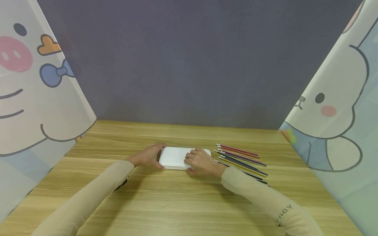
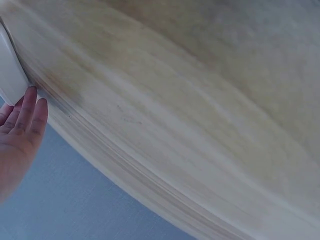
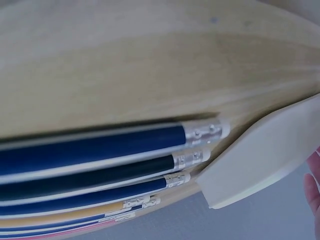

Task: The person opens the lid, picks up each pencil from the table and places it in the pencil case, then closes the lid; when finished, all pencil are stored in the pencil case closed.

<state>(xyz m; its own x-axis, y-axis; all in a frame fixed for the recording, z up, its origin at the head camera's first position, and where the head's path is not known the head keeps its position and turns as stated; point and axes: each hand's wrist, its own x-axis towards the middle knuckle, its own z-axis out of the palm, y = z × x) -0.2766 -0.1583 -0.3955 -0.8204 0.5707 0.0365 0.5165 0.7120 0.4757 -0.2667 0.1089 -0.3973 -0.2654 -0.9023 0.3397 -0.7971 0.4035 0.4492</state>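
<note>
Gripping the white rectangular box (image 1: 176,156), flat on the wood-grain tabletop (image 1: 165,209): at its left end between thumb and fingers of the left hand (image 1: 149,156), toward its right end with the curled fingers of the right hand (image 1: 202,162). With eraser-tipped pencils (image 1: 242,166), red, yellow and dark, just to its right.

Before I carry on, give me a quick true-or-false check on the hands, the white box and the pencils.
1. The left hand is at the left end of the white box. True.
2. The pencils lie on the table, right of the white box. True.
3. The right hand is holding a pencil. False: it grips the white box.
4. The pencils are all one colour. False: red, yellow and dark ones show.
5. The pencils' eraser ends are on the side towards the white box. True.
</note>
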